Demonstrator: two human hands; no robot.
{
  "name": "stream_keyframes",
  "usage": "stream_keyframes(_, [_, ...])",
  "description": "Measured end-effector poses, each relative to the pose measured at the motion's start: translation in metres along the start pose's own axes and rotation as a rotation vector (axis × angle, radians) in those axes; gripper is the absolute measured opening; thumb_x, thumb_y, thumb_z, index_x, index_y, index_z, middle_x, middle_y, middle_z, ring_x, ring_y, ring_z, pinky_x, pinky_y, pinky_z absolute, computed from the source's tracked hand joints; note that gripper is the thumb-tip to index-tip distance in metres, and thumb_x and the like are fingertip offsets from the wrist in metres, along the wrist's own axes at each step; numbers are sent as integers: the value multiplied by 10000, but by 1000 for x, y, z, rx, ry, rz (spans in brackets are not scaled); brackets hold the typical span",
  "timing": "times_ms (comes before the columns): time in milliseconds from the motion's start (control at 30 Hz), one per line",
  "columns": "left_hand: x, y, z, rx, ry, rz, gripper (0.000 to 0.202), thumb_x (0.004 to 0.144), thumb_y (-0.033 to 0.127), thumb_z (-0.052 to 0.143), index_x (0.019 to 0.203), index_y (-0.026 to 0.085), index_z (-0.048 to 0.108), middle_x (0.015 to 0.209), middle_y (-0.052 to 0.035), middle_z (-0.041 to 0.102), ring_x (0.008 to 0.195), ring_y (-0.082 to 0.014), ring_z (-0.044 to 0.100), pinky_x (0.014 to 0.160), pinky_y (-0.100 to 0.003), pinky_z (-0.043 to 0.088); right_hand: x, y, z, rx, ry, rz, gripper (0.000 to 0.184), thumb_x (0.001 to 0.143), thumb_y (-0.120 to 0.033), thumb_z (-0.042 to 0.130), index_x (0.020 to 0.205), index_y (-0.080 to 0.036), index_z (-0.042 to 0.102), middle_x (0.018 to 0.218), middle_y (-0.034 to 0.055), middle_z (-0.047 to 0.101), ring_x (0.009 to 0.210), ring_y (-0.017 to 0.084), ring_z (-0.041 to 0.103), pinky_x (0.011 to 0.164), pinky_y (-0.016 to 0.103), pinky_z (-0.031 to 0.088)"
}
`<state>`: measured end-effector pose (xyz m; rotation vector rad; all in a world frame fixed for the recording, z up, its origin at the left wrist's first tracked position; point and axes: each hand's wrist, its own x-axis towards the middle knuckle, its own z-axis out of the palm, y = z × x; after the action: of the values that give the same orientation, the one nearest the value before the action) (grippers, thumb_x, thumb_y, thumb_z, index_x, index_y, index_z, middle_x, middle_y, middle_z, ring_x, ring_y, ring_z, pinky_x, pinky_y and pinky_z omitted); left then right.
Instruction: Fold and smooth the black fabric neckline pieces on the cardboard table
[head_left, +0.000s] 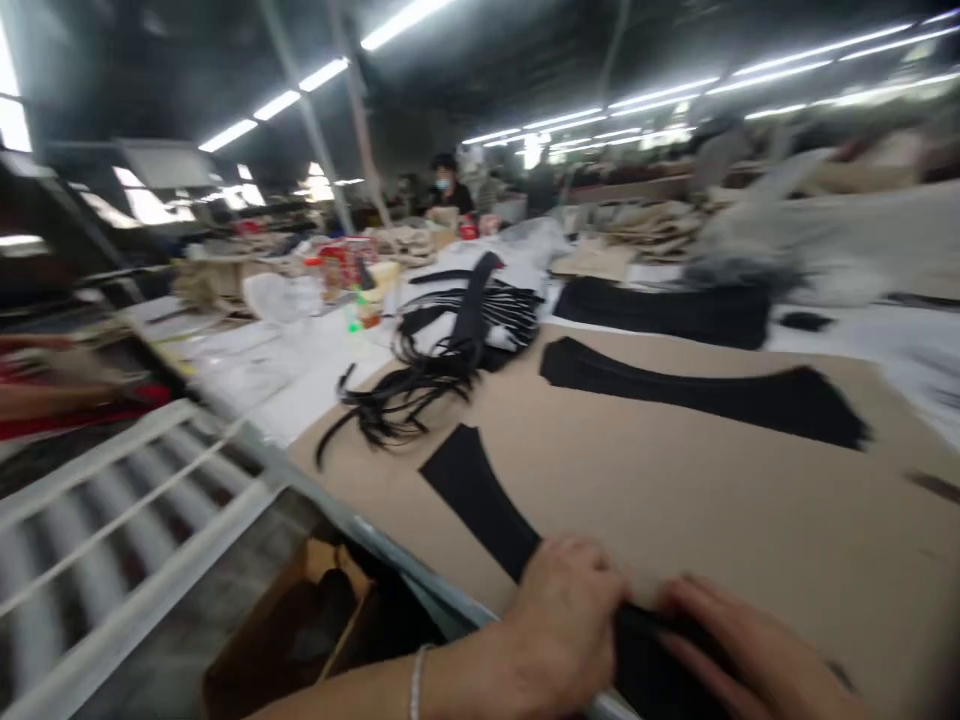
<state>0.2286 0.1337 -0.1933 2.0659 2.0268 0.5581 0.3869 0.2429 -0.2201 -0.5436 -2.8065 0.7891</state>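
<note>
My left hand (566,615) rests at the near edge of the brown paper-covered table (675,490), fingers curled over the near end of a long black fabric piece (476,495). My right hand (742,650) lies just to its right on the same black piece, fingers pressed down on it. A thin bracelet sits on my left wrist. Another long black cut piece (705,390) lies farther back on the paper.
A tangle of thin black strips (405,395) and a striped black stack (480,310) lie at the far left. A wider black stack (667,310) sits behind. White rails (127,520) and a cardboard box (300,630) stand left of the table. A person works far back.
</note>
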Motion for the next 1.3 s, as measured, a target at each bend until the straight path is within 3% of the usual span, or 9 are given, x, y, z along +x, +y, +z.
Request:
stream_keyframes(67, [7, 0, -3, -96, -37, -65, 208, 780, 62, 524, 840, 202, 666, 860, -24, 642, 891, -191, 586, 832, -330, 484, -20, -4, -16, 33, -30, 149, 99, 907, -173, 506, 929, -216, 593, 920, 45, 613, 823, 188, 592, 770, 357, 505])
stream_keyframes(167, [15, 5, -4, -102, -104, -81, 233, 760, 34, 496, 826, 200, 647, 864, -33, 629, 904, -216, 579, 821, -353, 470, -20, -16, -31, 123, -60, 252, 121, 859, -112, 522, 897, -208, 586, 924, 28, 596, 854, 184, 570, 786, 333, 465])
stream_keyframes(300, [19, 15, -7, -56, -158, -94, 267, 758, 2, 464, 800, 203, 634, 844, -31, 622, 868, -206, 583, 769, -320, 455, -15, -27, -37, 166, -42, 250, 149, 842, -75, 531, 895, -199, 594, 912, 18, 580, 856, 177, 551, 792, 314, 435])
stream_keyframes(567, [18, 16, -5, -45, -180, -39, 284, 824, 8, 425, 797, 206, 627, 842, -24, 612, 848, -197, 575, 745, -305, 452, -21, -22, -32, 153, -20, 153, 159, 886, -61, 501, 873, -185, 601, 908, 31, 557, 888, 187, 529, 824, 326, 425])
stream_keyframes(867, [4, 10, 7, -90, -61, 57, 302, 896, 48, 359, 907, 197, 622, 897, -38, 605, 858, -206, 552, 761, -348, 492, -27, -14, -33, 27, -8, -10, 170, 918, -73, 457, 957, -178, 585, 959, 53, 569, 915, 193, 510, 832, 323, 428])
stream_keyframes(1000, [-2, 2, 14, 0, 38, 219, 297, 899, 62, 361, 906, 174, 635, 847, -42, 614, 791, -188, 568, 714, -316, 519, -33, -11, -32, -178, -39, -108, 197, 901, -44, 421, 928, -162, 577, 923, 62, 569, 870, 202, 500, 807, 340, 408])
stream_keyframes(1133, [-18, -12, 31, 211, 264, 477, 413, 848, 32, 357, 1190, 83, 583, 1040, -106, 648, 962, -204, 590, 854, -310, 518, -36, -9, -31, -296, -17, -175, 168, 875, -48, 437, 913, -156, 560, 917, 64, 559, 830, 201, 473, 767, 339, 378])
stream_keyframes(1300, [-31, -22, 40, 282, 301, 506, 496, 810, 44, 372, 1273, 76, 546, 1191, -116, 622, 1145, -213, 539, 959, -305, 475, -37, -8, -33, -298, -2, -175, 138, 898, -96, 436, 930, -163, 552, 905, 61, 547, 805, 195, 452, 748, 335, 341])
